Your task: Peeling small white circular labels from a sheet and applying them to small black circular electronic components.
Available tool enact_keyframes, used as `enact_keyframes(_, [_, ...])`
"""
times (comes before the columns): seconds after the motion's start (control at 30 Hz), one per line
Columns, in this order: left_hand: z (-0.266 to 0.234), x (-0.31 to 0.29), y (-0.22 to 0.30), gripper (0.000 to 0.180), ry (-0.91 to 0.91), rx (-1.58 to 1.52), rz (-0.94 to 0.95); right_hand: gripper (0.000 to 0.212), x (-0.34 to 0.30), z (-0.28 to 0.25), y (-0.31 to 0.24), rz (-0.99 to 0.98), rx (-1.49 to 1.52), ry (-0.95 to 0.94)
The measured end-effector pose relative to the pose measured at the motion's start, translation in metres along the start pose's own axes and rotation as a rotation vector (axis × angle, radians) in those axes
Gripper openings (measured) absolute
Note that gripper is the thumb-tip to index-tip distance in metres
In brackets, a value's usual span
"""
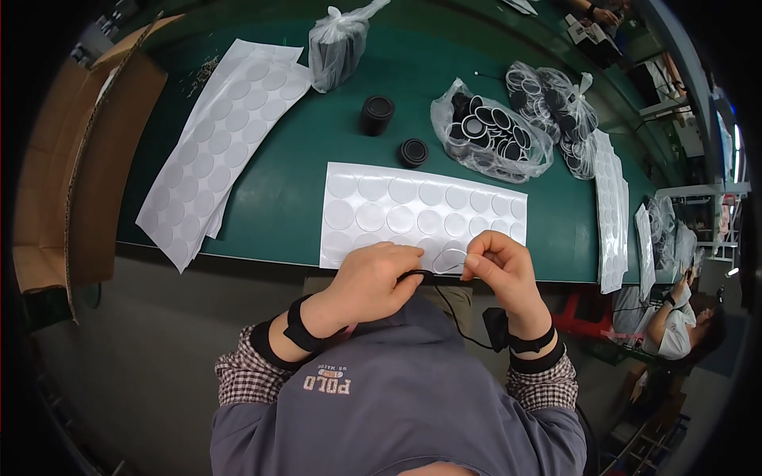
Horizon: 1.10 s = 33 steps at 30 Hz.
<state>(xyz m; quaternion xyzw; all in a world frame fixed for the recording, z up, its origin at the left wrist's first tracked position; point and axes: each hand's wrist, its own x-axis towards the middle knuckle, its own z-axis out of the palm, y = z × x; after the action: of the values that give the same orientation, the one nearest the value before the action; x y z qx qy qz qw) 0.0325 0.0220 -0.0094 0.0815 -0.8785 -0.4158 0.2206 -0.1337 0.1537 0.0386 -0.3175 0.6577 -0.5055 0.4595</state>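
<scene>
Left hand (373, 282) curls around a small black cap (412, 275) — right hand (498, 266) pinches a clear round sticker (450, 259) beside it, above the sticker sheet (413, 210) on the green surface (294, 170).

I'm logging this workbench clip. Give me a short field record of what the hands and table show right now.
left hand: holds a small black round part
right hand: pinches a clear round sticker
sticker sheet: flat on green table, just beyond the hands
black caps: two, loose behind sheet
bags of caps: right rear
spare sheets: left
</scene>
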Motion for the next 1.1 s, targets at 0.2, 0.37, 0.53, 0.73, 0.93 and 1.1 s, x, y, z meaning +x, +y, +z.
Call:
enact_keyframes(0.2, [0.004, 0.001, -0.005, 0.007, -0.126, -0.739, -0.475, 0.008, 0.009, 0.0, -0.004, 0.147, 0.256, -0.055])
enact_keyframes(0.37, [0.006, 0.005, -0.009, 0.011, 0.018, -1.191, -0.65, 0.008, 0.015, 0.007, -0.002, 0.05, 0.277, -0.113])
enact_keyframes(0.53, [0.007, 0.007, -0.006, 0.019, 0.074, -1.242, -0.677, 0.007, 0.019, 0.014, 0.003, 0.038, 0.292, -0.109])
enact_keyframes(0.73, [0.006, 0.003, -0.007, 0.026, 0.11, -1.406, -0.7, 0.008, 0.025, 0.018, 0.008, 0.023, 0.247, -0.025])
enact_keyframes(0.93, [0.005, 0.004, -0.004, 0.035, 0.114, -1.423, -0.67, 0.009, 0.029, 0.019, 0.01, 0.09, 0.23, 0.011])
enact_keyframes(1.1, [0.009, 0.002, -0.007, 0.036, 0.113, -1.363, -0.658, 0.01, 0.033, 0.02, 0.012, 0.136, 0.229, 0.03])
